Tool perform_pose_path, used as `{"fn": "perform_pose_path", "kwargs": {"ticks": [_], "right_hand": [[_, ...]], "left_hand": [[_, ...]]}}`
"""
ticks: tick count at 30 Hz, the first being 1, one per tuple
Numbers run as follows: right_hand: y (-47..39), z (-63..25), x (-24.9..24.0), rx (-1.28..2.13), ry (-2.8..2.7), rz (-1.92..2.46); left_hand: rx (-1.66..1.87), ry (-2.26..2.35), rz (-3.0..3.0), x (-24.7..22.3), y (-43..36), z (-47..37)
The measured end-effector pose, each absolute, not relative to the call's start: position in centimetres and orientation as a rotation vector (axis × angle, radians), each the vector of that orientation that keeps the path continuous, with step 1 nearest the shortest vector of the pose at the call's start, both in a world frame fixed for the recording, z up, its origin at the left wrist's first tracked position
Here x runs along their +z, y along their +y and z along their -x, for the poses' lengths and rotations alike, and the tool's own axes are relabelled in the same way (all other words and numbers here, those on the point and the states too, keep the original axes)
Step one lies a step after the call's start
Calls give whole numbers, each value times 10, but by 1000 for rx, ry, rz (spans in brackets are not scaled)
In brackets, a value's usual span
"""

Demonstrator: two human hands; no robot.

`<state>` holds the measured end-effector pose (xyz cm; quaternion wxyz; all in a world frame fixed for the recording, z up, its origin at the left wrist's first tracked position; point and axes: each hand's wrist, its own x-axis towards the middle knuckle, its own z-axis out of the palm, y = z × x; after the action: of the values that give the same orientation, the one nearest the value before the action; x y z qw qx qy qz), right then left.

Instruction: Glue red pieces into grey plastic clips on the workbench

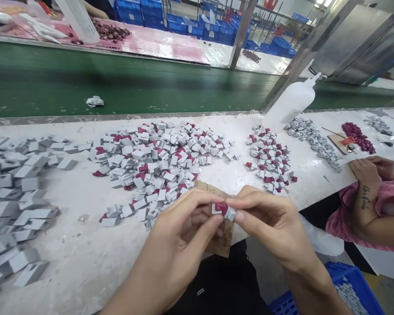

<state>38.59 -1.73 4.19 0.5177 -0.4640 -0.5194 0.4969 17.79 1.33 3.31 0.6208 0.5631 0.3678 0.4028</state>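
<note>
The left hand (179,234) and right hand (274,221) are both pinching the grey-and-magenta part (222,208) between them, its long axis running roughly crosswise, neither hand being nearer. A brown sheet (223,246) is showing behind; a mixed pile (166,159) is spreading across the worktop (74,232) beyond the left, a white bottle (292,101) standing beyond the right.

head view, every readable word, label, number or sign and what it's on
None can be quoted with certainty:
Far pink flat sheet: dark lettering, too blurred.
White plastic squeeze bottle at right: grey print, too small.
Co-worker's forearm: dark cursive lettering, not clearly legible.
Brown rectangular paper sheet: faint marks, too blurred to call text.
Black clothing: white mark, too small to identify.
Held small grey-and-crimson block: no lettering visible.
</note>
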Motion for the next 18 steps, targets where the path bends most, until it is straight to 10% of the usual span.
{"fn": "perform_pose_path", "kwargs": {"ticks": [18], "right_hand": [[156,-468,58,521,-1629,1753]], "left_hand": [[641,1490,-2144,39,323,-157]]}}
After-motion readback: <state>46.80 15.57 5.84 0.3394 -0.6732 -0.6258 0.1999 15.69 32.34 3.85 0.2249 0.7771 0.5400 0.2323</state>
